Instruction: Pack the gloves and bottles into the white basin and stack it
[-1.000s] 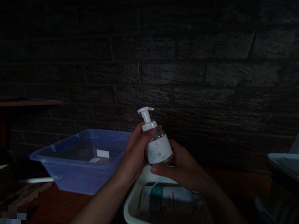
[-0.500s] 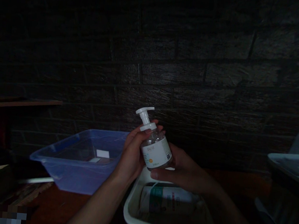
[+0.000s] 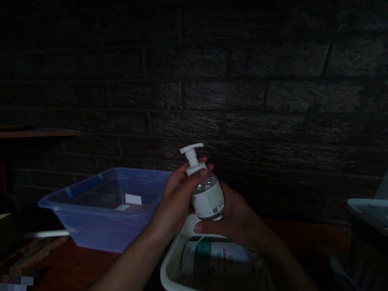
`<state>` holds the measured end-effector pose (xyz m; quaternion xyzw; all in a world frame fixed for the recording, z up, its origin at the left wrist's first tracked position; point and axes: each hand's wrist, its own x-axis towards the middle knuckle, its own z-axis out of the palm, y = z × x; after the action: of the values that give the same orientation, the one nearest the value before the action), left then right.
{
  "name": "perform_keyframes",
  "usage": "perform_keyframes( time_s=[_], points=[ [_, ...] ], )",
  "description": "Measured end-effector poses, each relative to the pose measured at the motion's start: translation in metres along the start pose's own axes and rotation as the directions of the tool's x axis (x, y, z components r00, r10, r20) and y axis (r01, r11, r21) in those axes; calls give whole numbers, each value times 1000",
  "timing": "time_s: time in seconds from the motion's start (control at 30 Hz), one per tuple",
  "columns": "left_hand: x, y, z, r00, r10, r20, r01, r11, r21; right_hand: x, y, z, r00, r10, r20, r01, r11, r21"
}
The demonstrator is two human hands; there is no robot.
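A small clear pump bottle (image 3: pixel 207 196) with a white label and a white pump head is held up in front of me, tilted a little left. My left hand (image 3: pixel 175 200) wraps its neck and upper body, fingers closed just under the pump. My right hand (image 3: pixel 233 217) cups the bottle's base from the right and below. Both hands hover over a white plastic tub (image 3: pixel 172 279).
Inside the white tub lies a larger white bottle (image 3: pixel 220 258) with a teal and red label. A translucent blue bin (image 3: pixel 101 228) stands to the left on the brown table. A dark brick wall (image 3: pixel 220 75) is close behind. Pale containers (image 3: pixel 375 211) sit at the right edge.
The bottle has been turned in my hands, so the label now shows a different side with a code square. It also sits slightly lower and more to the right.
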<state>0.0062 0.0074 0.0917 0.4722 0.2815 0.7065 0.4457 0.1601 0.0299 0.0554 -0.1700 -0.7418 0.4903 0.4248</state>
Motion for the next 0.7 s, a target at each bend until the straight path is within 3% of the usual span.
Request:
perform_keyframes(
  time_s=[0.2, 0.37, 0.7],
  points=[
    [0, 4, -4, 998, 52, 32, -49, 995, -92, -1, -14, 5, 985, 7, 172, -42, 978, 204],
    [2, 1, -5, 996, 40, 80, -33, 995, -92, -2, -13, 6, 994, 19, 111, -38, 984, 173],
    [3, -6, -4, 1000, -1, -24, 0, 1000, -26, -2, -2, 2, 998, 34, -49, -35, 999, -15]
  ],
)
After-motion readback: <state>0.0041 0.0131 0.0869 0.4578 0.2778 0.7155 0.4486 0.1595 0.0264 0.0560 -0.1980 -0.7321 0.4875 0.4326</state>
